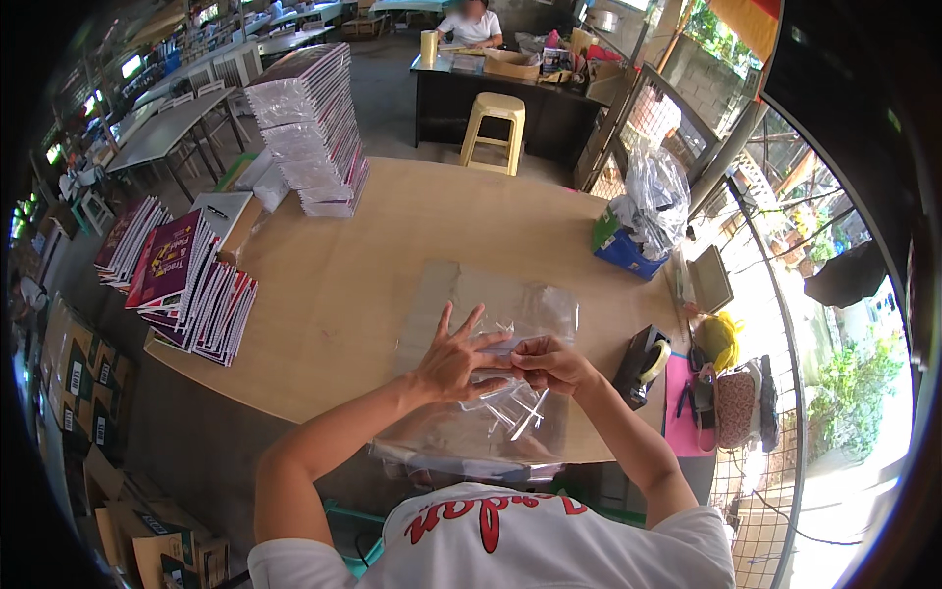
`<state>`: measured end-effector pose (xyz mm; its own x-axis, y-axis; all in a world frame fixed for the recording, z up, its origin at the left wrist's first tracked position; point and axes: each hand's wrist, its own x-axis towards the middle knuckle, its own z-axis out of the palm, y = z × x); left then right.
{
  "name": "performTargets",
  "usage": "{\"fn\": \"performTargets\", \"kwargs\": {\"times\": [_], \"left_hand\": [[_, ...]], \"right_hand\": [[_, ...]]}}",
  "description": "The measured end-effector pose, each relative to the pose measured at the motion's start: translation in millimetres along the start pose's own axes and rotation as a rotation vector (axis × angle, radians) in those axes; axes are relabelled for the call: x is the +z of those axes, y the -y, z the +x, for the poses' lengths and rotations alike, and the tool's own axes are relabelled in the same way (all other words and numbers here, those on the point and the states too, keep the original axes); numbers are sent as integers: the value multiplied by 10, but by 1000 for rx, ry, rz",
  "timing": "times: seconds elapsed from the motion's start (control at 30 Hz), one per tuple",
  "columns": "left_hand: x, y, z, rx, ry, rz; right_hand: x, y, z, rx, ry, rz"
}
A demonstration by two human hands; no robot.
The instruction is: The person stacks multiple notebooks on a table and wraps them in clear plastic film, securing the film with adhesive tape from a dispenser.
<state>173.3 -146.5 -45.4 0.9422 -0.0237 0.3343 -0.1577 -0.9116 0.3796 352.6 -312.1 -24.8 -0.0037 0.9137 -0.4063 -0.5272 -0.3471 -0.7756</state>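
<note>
My left hand (453,361) reaches over the near middle of the table with its fingers spread. Against its fingertips, my right hand (551,363) is closed in a pinch; what lies between thumb and finger is too small to make out. Beneath both hands are transparent plastic sheets (549,304), shiny and partly overlapping, reaching down to the table's near edge. A crumpled piece of plastic film (515,410) with bright glints lies just below the fingers. The hands hide part of the plastic.
A tall stack of spiral-bound books (309,133) rises at the far left, and fanned purple notebooks (191,285) lie nearer. To the right are a black tape dispenser (643,365), a pink sheet (687,412) and a blue-green box (628,245) of crumpled plastic. Beyond the table (324,285) stands a stool (494,128).
</note>
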Motion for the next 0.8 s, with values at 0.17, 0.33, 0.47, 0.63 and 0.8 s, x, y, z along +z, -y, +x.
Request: {"fn": "performTargets", "kwargs": {"times": [0.17,0.33,0.47,0.63,0.8], "left_hand": [[44,-56,19,-40,-93,-15],[99,-34,-3,-44,-72,31],[158,-28,-20,-15,-141,45],[130,-26,-20,-25,-107,28],[46,-93,16,-43,-84,36]], "right_hand": [[20,-25,49,20,-48,-52],[-5,-47,55,40,-67,-75],[-70,107,-57,35,-111,-270],[-67,598,-317,-29,-154,-945],[-33,315,-172,26,21,-32]]}}
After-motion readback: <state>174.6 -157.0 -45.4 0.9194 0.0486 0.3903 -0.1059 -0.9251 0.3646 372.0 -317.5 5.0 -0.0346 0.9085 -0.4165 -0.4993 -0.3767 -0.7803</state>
